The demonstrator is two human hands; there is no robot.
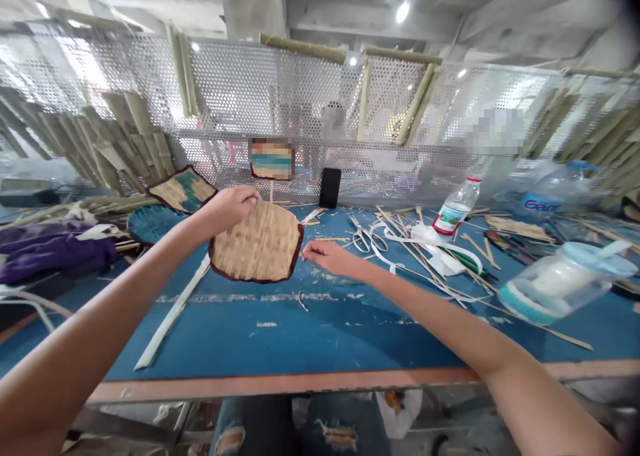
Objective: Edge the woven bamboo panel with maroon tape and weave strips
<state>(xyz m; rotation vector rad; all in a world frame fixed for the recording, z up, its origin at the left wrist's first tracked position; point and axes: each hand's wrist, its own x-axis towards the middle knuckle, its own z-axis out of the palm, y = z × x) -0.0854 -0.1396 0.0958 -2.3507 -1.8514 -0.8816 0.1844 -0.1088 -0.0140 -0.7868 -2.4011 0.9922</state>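
Observation:
My left hand [239,206] grips the upper left edge of a woven bamboo fan panel [260,243], holding it tilted up above the blue table. Dark brown binding runs along the panel's lower and side edges; the top edge looks pale and unbound. Close beside the right edge, my right hand [325,255] has its fingers pinched together. Whatever they hold, if anything, is too small to make out. Behind the panel stands a finished-looking woven fan [273,161] with a stick handle. Two more woven pieces, one tan and teal [184,188] and one teal [153,224], lie to the left.
Scissors [367,236], white strips [425,279] and bamboo slivers litter the table's right side. A bottle [455,209], a lidded jug [560,286] and a black phone [330,187] stand there. Purple cloth [55,249] and a pale flat strip [173,316] lie left. Perforated mesh [300,103] rises behind.

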